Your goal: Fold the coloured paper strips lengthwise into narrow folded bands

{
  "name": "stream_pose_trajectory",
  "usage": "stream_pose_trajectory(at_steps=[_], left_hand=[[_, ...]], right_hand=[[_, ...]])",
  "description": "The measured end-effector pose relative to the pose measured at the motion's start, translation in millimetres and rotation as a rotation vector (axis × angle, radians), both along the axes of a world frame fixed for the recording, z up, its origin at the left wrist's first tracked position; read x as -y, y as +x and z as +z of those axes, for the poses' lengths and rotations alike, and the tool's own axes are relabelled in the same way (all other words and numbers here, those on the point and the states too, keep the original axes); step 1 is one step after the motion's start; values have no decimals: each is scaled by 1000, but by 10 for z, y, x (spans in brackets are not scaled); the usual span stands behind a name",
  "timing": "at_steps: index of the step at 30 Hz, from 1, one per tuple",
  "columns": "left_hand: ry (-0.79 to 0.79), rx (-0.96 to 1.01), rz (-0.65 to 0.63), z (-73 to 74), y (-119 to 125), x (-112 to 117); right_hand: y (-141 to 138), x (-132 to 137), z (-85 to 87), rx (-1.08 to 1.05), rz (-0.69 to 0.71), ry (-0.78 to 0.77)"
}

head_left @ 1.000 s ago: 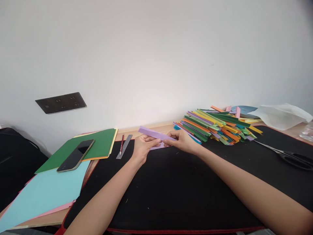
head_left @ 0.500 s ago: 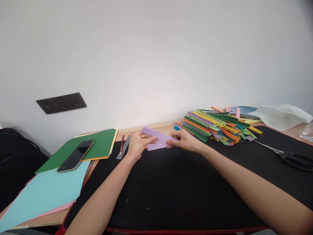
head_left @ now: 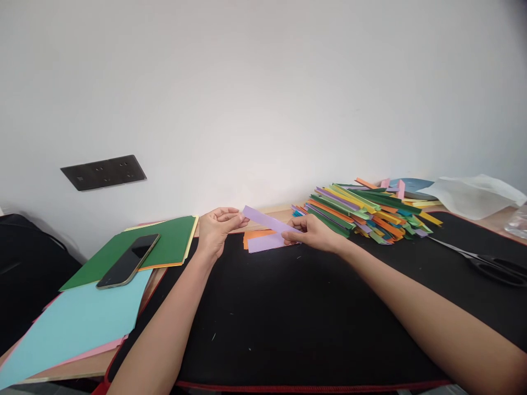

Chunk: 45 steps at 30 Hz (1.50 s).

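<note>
In the head view, a lilac paper strip is held aslant above the black mat. Its right end is pinched between the thumb and fingers of the right hand; at its raised left end, a corner appears to be nipped between the thumb and fingertips of the left hand. Just below, a second lilac strip is laid flat, with orange paper seen behind its left end.

Many strips seem to be finished: beyond the right hand, a large multicoloured heap is piled up, and lengthwise creases can be made out on a number of them. By contrast, the flat lilac and orange pieces are judged not yet creased, though how many are stacked there cannot be told. To the left, the green sheet and light blue sheet are left uncut. The scissors are laid aside on the right, held by neither hand.
</note>
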State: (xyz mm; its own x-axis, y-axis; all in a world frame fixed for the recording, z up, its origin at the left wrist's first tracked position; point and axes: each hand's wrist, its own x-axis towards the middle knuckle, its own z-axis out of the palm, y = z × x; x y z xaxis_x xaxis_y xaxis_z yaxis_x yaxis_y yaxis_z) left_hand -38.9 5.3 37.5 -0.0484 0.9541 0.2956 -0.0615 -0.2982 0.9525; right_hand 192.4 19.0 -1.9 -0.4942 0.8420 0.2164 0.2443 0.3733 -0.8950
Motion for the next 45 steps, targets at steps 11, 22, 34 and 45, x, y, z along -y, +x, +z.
stream_pose_trajectory(at_steps=[11, 22, 34, 45], left_hand=[[47, 80, 56, 45, -60, -31], [-153, 120, 50, 102, 70, 42], [-103, 88, -116, -154, 171, 33], [-104, 90, -149, -129, 266, 103]], right_hand=[[8, -38, -29, -38, -22, -1], [-39, 1, -32, 37, -272, 260], [-110, 28, -95, 156, -332, 495], [-144, 27, -112, -23, -201, 286]])
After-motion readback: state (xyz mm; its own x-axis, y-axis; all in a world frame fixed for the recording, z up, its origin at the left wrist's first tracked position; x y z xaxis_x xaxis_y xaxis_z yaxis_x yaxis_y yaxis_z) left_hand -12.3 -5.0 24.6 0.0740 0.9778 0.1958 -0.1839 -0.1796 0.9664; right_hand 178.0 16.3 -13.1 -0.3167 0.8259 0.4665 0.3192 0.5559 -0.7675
